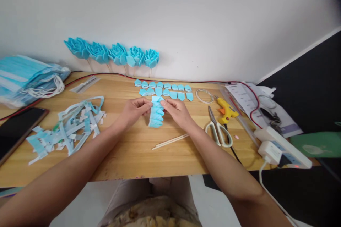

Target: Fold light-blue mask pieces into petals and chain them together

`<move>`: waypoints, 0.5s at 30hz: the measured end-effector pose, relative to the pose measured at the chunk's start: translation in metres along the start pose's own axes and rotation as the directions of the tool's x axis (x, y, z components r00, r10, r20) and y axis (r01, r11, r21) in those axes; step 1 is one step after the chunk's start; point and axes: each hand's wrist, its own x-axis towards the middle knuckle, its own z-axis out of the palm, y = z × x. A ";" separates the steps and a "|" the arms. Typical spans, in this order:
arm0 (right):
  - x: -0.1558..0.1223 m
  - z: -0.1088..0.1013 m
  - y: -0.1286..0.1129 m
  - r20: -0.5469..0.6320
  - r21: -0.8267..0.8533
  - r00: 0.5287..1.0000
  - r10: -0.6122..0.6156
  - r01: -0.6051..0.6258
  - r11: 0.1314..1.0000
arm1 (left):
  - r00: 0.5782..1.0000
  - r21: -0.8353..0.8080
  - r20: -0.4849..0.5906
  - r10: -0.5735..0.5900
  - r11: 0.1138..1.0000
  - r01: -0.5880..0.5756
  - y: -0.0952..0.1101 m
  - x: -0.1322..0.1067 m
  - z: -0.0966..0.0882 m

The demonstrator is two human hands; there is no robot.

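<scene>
Left hand (131, 111) and right hand (177, 110) both pinch the top of a column of folded blue petals (156, 113), fingers closed on it, mid-desk (128, 156); loose petals (165, 90) lie in two rows just behind; five finished roses (114, 52) lean on the wall (several done, another seemingly underway); sticks (170, 141), glue gun (226, 109) and scissors (218, 129) lie untouched; scraps (69, 126) at left.

Bright and evenly lit, with only faint soft shadows on the desk (133, 159). Bends strongly at the edges, darkens in the top right corner, looks sharp mid-frame.
</scene>
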 end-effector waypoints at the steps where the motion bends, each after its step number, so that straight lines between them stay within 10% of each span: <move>1: 0.000 0.000 0.000 -0.010 -0.020 1.000 0.001 -0.001 1.000 | 1.000 0.003 0.000 0.004 1.000 -0.004 0.001 0.000 0.000; 15: 0.002 0.000 0.007 0.050 0.105 0.997 0.055 -0.060 0.993 | 0.997 -0.063 -0.069 0.021 0.998 -0.025 -0.002 0.003 -0.002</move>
